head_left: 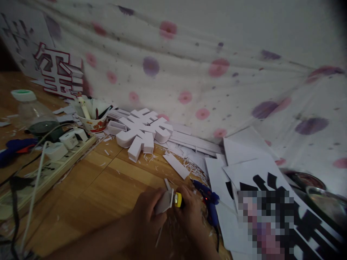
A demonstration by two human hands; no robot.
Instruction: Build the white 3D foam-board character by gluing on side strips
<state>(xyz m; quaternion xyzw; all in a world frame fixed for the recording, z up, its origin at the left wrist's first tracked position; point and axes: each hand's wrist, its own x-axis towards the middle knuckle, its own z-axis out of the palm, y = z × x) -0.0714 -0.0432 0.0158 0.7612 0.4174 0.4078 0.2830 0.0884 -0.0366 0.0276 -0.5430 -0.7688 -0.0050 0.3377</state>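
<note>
My left hand is closed around a small white foam-board piece, holding it over the wooden floor. Close beside it, my right hand grips a yellow-and-black utility knife, its yellow end next to the piece's edge. Most of the knife is hidden in my fingers, and no blade can be made out. Just right of that hand lies a blue glue gun with a small red light on. Beyond both hands rests a white raised foam-board character, with a loose white strip in front of it.
A long power strip with plugged-in chargers runs along the left. Near it stand a paper cup of tools and a plastic bottle. White sheets with black lettering lie at right. A flowered curtain hangs behind.
</note>
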